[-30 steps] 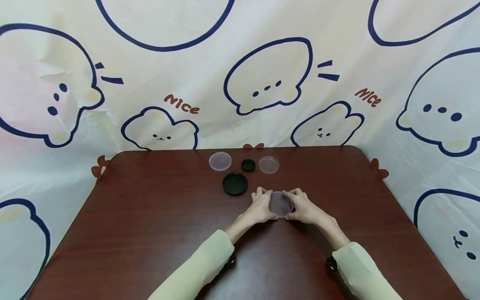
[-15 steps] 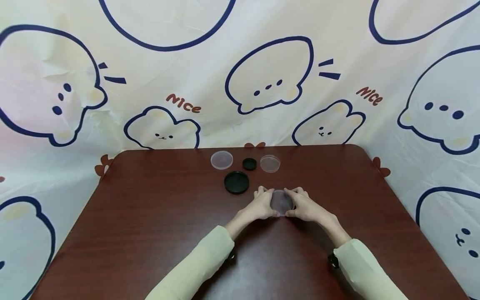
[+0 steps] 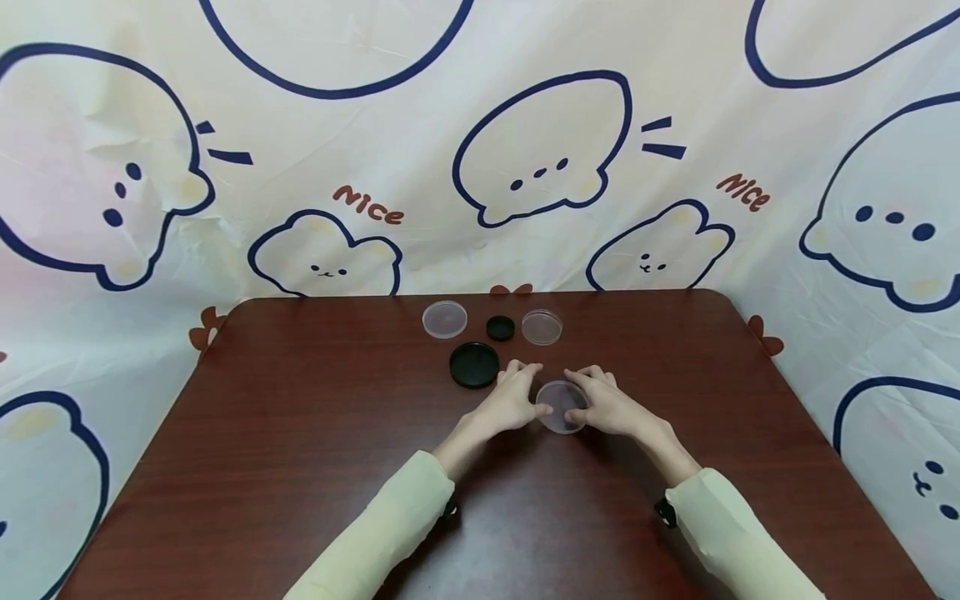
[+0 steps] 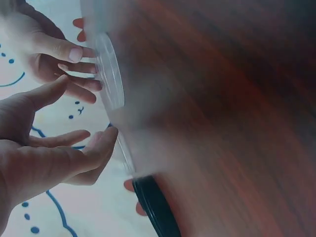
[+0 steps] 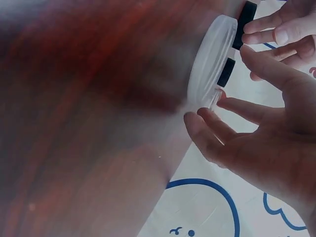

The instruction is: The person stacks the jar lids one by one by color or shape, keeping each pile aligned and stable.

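A clear round petri dish (image 3: pixel 561 423) lies flat on the brown table, between the two hands. To its left is my left hand (image 3: pixel 510 400), thumb and fingers spread apart, the thumb tip over the dish's near left rim. My right hand (image 3: pixel 611 404) hovers at the right rim, its thumb above the dish and its fingers loosely bent. In the right wrist view the petri dish (image 5: pixel 211 61) shows edge-on, with a gap between thumb and fingers of the right hand (image 5: pixel 261 133). The left wrist view has the left hand (image 4: pixel 54 148) holding nothing.
Behind the hands lie a large black round dish (image 3: pixel 474 365), a small black round piece (image 3: pixel 500 328), and two more clear dishes, one left (image 3: pixel 445 320) and one right (image 3: pixel 542 327). A printed cloth (image 3: pixel 480 258) hangs beyond the table's back edge.
Both hands have loosened from the petri dish's sides. The left hand has moved slightly left and away, and the right thumb has lifted over the dish. The dish stays in place.
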{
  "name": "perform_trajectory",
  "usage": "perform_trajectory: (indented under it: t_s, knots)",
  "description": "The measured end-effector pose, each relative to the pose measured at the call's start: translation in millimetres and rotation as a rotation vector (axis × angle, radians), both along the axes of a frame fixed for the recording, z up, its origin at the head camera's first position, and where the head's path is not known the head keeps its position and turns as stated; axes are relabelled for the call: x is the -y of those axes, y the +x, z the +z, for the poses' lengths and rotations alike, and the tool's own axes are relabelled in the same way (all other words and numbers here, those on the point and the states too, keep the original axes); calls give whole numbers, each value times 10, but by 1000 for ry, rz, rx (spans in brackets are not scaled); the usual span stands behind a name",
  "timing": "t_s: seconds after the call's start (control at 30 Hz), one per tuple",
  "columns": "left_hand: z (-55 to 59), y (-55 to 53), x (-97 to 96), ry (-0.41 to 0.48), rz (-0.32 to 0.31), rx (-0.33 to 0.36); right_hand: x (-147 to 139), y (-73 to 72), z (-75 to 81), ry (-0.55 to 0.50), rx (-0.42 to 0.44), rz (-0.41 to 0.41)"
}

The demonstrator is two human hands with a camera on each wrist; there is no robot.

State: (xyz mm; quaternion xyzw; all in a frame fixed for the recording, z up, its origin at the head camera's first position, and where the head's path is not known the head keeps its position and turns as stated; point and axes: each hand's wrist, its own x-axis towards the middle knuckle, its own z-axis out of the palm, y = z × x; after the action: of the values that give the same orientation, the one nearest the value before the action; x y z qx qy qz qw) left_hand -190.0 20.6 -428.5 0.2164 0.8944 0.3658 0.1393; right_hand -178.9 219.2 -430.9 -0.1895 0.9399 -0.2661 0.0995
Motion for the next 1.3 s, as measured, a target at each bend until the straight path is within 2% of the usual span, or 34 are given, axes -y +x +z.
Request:
perform_trajectory:
  t_s: [0.2,0.4,0.57,0.77,0.8,0.87,1.0,1.03,1.3]
  knots:
    - [39,-50,188,44,27,-21,99,-78,64,-44,-37,10]
    - [45,-83,319,62,84,-46,194,-168,75,-78,-89,49]
    - [39,-128,428,73,135,-76,277,-261,153,-88,-88,81]
    - [15,-172,714,99,204,-145,372,-383,162,-108,-53,94]
    - [-43,-207,785,102,204,-174,384,-401,153,-119,-51,95]
    - [-38,-218,892,101,225,-184,420,-438,120,-136,-58,94]
    - [-33,-298,1034,91,250,-157,502,-517,61,-140,-102,84]
    - [23,-298,1045,82,268,-129,530,-539,54,-143,-111,82]
    - [-51,-516,1239,40,328,-108,821,-721,65,-182,-132,91]
